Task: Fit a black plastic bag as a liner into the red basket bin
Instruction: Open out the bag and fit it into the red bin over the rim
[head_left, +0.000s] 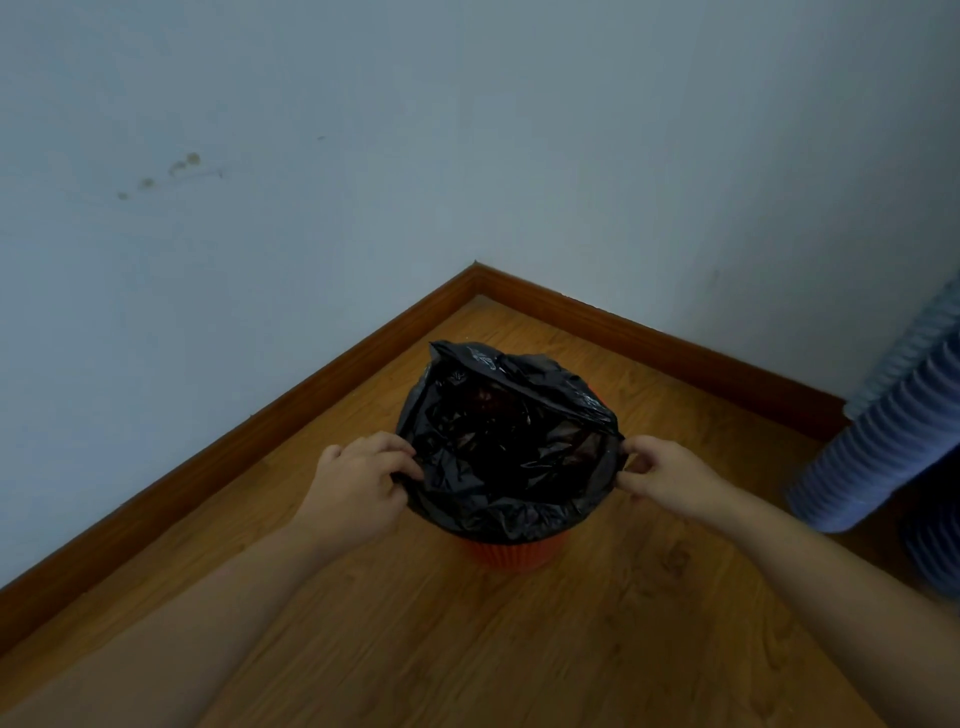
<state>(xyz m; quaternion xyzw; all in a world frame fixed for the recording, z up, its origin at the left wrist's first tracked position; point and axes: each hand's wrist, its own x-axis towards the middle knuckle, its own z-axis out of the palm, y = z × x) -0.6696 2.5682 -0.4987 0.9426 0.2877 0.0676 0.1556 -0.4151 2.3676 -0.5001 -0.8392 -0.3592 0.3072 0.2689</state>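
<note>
Black plastic bag (506, 447): seated in red basket bin (511, 555), between the fingers. Left hand (358, 483) and right hand (670, 475) each pinch its hem. Advice: draw the raised far edge down evenly over the rim.

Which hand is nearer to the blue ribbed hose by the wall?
Right. The right hand pinches the bag edge on the side facing the hose; the left hand grips the opposite edge, across the bin.

Both forearms are bare to the frame's edge, and the left hand (353, 486) and right hand (670, 475) wear nothing.
</note>
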